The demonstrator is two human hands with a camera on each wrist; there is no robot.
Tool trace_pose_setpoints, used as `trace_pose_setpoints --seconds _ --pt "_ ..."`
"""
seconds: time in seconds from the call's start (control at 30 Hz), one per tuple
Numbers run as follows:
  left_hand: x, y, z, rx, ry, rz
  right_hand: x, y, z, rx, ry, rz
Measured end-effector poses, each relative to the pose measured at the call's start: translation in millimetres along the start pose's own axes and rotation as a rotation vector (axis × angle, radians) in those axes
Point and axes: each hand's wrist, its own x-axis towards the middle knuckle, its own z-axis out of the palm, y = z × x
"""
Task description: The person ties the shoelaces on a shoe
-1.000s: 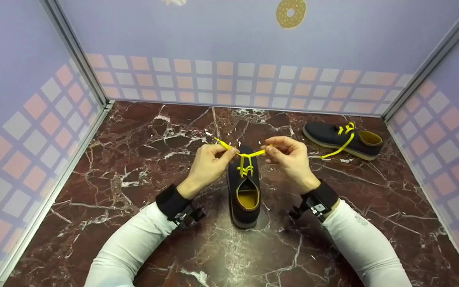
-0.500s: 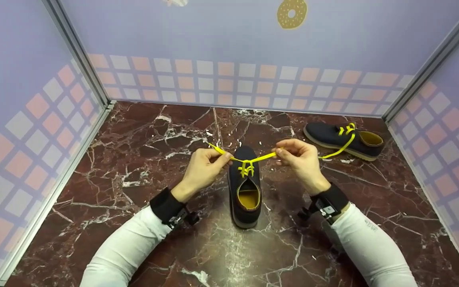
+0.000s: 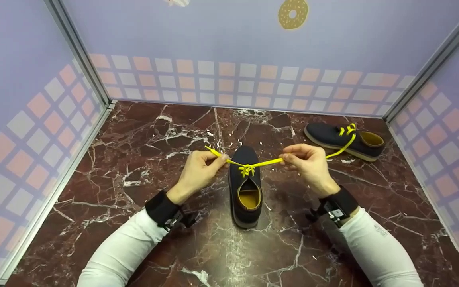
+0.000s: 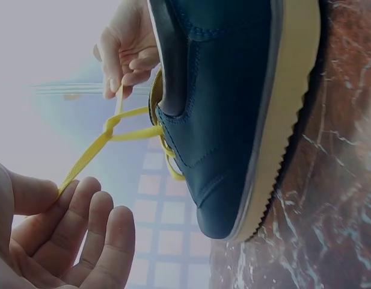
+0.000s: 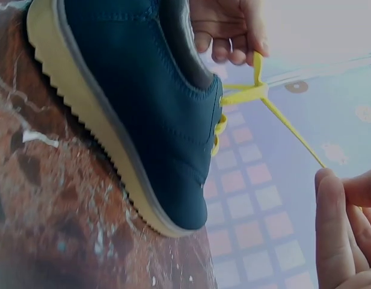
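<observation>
A dark low shoe (image 3: 235,187) with a yellow lining rests on its sole, toe away from me. Its yellow shoelace (image 3: 267,162) stretches out to both sides above the tongue. On the left, my left hand (image 3: 199,171) pinches one lace end between thumb and forefinger, the tip sticking out past the fingers. The other end is pinched by my right hand (image 3: 308,166), to the right of the shoe. In the left wrist view the two ends cross in a simple knot (image 4: 111,124), raised off the shoe.
A matching shoe (image 3: 321,134) lies at the back right, its yellow lace (image 3: 343,149) trailing toward the front. The surface is dark red marble (image 3: 134,223). Panels with pastel squares (image 3: 247,85) enclose the back and both sides.
Both hands have moved apart and slightly nearer, the right hand farther. The lace crossing has drawn down closer to the shoe, and the right-hand stretch of lace has lengthened.
</observation>
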Motion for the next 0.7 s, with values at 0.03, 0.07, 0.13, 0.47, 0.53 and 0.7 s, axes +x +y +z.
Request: trace_pose_setpoints --seconds 0.03,0.07,0.13,0.47,0.53,0.7 --pt "-1.1 -0.9 -0.9 -0.001 0.0 -0.007 -0.7 0.6 -2.3 -0.007 0.002 0.005" --pt "-1.6 -2.0 -2.0 -0.001 -0.001 -0.011 -0.9 0.9 -4.6 -0.011 0.005 0.012" --pt "-2.9 -3.4 -4.4 0.001 -0.006 -0.022 -1.6 1.8 -9.0 -0.007 0.01 0.032" --pt "-5.7 -13.2 -14.6 0.026 -0.041 -0.119 -4.5 9.6 -32.6 -0.031 0.017 0.096" --pt "-6.5 -15.4 -17.1 0.049 -0.044 -0.147 -4.3 11.3 -36.3 -0.051 0.012 0.105" --pt "-6.9 -20.0 -22.1 0.107 -0.057 -0.194 -3.8 14.7 -43.7 -0.123 -0.014 0.131"
